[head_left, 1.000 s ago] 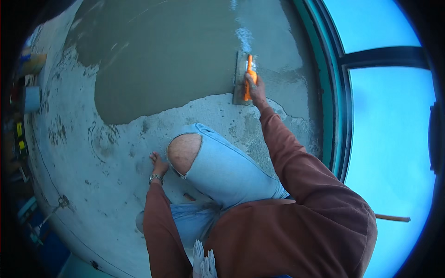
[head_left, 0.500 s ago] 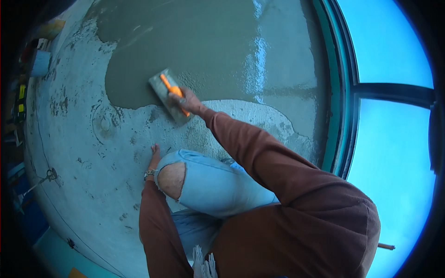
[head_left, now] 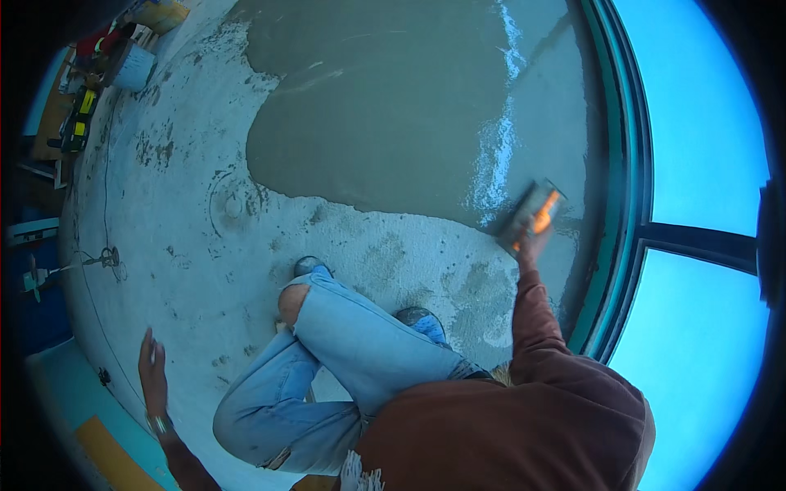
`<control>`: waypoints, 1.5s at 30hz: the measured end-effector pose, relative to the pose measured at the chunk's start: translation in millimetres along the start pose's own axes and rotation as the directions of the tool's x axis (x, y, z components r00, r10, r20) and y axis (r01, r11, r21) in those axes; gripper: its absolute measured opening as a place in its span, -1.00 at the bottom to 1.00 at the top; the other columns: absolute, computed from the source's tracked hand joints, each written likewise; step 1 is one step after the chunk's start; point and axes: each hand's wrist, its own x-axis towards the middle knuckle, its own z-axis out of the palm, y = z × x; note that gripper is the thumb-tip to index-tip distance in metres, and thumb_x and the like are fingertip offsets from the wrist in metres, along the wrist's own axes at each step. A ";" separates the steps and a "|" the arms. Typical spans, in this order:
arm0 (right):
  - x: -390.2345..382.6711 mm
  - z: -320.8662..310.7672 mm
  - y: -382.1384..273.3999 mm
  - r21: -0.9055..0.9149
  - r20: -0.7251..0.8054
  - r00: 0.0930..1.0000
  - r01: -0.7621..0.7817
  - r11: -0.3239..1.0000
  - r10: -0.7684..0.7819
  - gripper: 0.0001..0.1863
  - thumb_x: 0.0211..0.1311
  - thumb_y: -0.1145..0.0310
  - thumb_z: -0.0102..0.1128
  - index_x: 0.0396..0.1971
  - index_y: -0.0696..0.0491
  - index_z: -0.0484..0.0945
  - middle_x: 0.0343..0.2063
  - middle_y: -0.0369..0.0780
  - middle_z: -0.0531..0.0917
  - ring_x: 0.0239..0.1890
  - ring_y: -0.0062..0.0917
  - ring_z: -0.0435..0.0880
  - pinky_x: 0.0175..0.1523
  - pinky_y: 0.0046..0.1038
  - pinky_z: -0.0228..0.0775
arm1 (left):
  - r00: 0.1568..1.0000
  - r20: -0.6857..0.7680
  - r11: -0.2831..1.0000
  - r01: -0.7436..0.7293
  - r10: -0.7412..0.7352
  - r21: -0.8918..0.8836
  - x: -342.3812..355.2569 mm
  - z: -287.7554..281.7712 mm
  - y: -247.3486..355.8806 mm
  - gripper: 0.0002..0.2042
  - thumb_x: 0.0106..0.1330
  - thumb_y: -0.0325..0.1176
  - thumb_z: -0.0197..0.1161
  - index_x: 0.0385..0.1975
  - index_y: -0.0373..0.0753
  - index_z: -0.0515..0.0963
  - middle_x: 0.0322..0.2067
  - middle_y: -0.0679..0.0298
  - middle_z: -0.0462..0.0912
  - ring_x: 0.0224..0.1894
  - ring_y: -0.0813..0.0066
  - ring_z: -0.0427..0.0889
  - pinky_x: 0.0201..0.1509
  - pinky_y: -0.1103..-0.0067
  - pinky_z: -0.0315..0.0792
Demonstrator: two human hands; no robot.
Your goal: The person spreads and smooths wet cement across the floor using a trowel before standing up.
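My right hand (head_left: 532,242) grips the orange handle of a rectangular finishing trowel (head_left: 524,204). The trowel is slightly blurred and lies near the right, close to the window frame. Under and beyond it spreads a smooth, wet grey layer of mortar (head_left: 368,123), with a shiny streak toward its right side. My left hand (head_left: 153,372) is held out at the far left with fingers stretched, above the floor and holding nothing. Rough pale concrete (head_left: 196,286) lies between the wet layer's ragged near edge and my legs.
A green-edged window frame (head_left: 612,204) with bright panes runs along the right. At the far left are a pale bucket (head_left: 131,65), a black and yellow level (head_left: 79,121) and a mixing paddle (head_left: 102,259). A thin cord (head_left: 97,311) curves along the left floor.
My right hand has swept the trowel from the left-middle to the right side. My left hand has moved from beside my knee out to the left. My body and view have shifted.
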 end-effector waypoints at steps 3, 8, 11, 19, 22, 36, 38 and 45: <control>15.8 -36.4 44.3 0.140 -0.148 0.986 -0.054 0.989 0.074 -0.72 0.35 0.30 0.24 -0.07 0.05 0.39 -0.38 -0.26 0.53 -0.44 -0.50 0.62 -0.43 -0.43 0.55 | 0.996 -0.060 0.880 0.026 -0.062 -0.475 -82.4 7.5 34.8 -0.43 0.52 -0.03 0.04 0.36 -0.32 0.31 0.33 0.06 0.38 0.37 0.18 0.36 0.39 0.26 0.28; 7.0 19.1 76.2 0.233 -0.101 0.992 -0.056 0.971 0.081 -0.74 0.33 0.32 0.30 -0.11 0.04 0.44 -0.43 -0.32 0.54 -0.43 -0.48 0.64 -0.34 -0.39 0.59 | 0.929 -0.307 0.952 -0.262 0.204 -0.159 -150.6 63.2 25.1 -0.33 0.49 0.12 -0.08 0.27 -0.43 0.38 0.32 -0.03 0.36 0.33 0.05 0.38 0.39 0.20 0.22; -27.4 96.8 48.9 0.227 0.004 0.986 -0.162 0.960 0.165 -0.73 0.35 0.27 0.31 -0.12 0.05 0.44 -0.40 -0.33 0.57 -0.43 -0.53 0.65 -0.31 -0.42 0.58 | 0.900 -0.402 0.957 -0.246 0.168 -0.150 -141.7 69.8 30.0 -0.34 0.48 0.12 -0.07 0.24 -0.41 0.40 0.31 -0.04 0.35 0.29 0.02 0.40 0.37 0.18 0.23; -101.4 301.5 -20.2 0.070 0.415 0.909 -0.078 0.994 0.042 -0.59 0.36 0.16 0.27 0.01 0.08 0.37 -0.34 -0.30 0.59 -0.41 -0.64 0.63 -0.35 -0.52 0.53 | 0.910 -0.378 0.931 -0.274 0.169 -0.243 -104.7 57.9 57.9 -0.45 0.49 0.05 0.01 0.16 -0.36 0.48 0.26 -0.07 0.40 0.20 -0.01 0.48 0.32 0.14 0.29; -130.9 374.6 -10.9 -0.056 0.496 0.864 -0.064 0.996 0.084 -0.55 0.35 0.19 0.28 0.06 0.09 0.32 -0.28 -0.25 0.61 -0.39 -0.65 0.66 -0.39 -0.56 0.54 | 0.913 -0.367 0.923 -0.283 0.177 -0.259 -88.5 56.0 63.5 -0.49 0.50 0.03 0.04 0.12 -0.34 0.51 0.25 -0.08 0.41 0.16 -0.02 0.51 0.29 0.12 0.32; -30.0 295.3 -103.1 -0.458 0.281 0.952 0.246 0.854 -0.124 -0.41 0.46 -0.07 0.04 0.15 0.16 0.33 -0.06 -0.06 0.56 -0.03 -0.35 0.55 0.08 -0.26 0.42 | 0.923 0.001 0.921 -0.383 0.384 0.072 -143.5 87.4 -348.7 -0.38 0.38 0.11 0.19 0.17 -0.36 0.50 0.18 -0.08 0.51 0.19 -0.12 0.49 0.32 0.10 0.32; 21.2 229.4 -56.3 -0.368 0.012 0.986 0.161 0.916 -0.168 -0.43 0.43 -0.04 0.09 0.10 0.17 0.35 -0.09 -0.08 0.57 -0.05 -0.34 0.59 0.01 -0.21 0.46 | 0.908 -0.047 0.909 -0.416 0.417 0.016 -137.0 100.0 -361.7 -0.40 0.40 0.07 0.17 0.16 -0.39 0.50 0.17 -0.08 0.51 0.19 -0.11 0.49 0.28 0.11 0.35; 185.5 62.7 24.4 -0.141 -0.349 0.932 -0.151 0.978 0.094 -0.70 0.35 0.23 0.20 -0.08 0.09 0.46 -0.43 -0.23 0.59 -0.56 -0.46 0.59 -0.52 -0.36 0.41 | 0.933 -0.223 0.920 -0.329 0.282 -0.213 -21.8 70.0 -76.4 -0.45 0.48 0.01 0.06 0.09 -0.46 0.52 0.07 -0.16 0.56 0.13 -0.12 0.54 0.20 0.11 0.42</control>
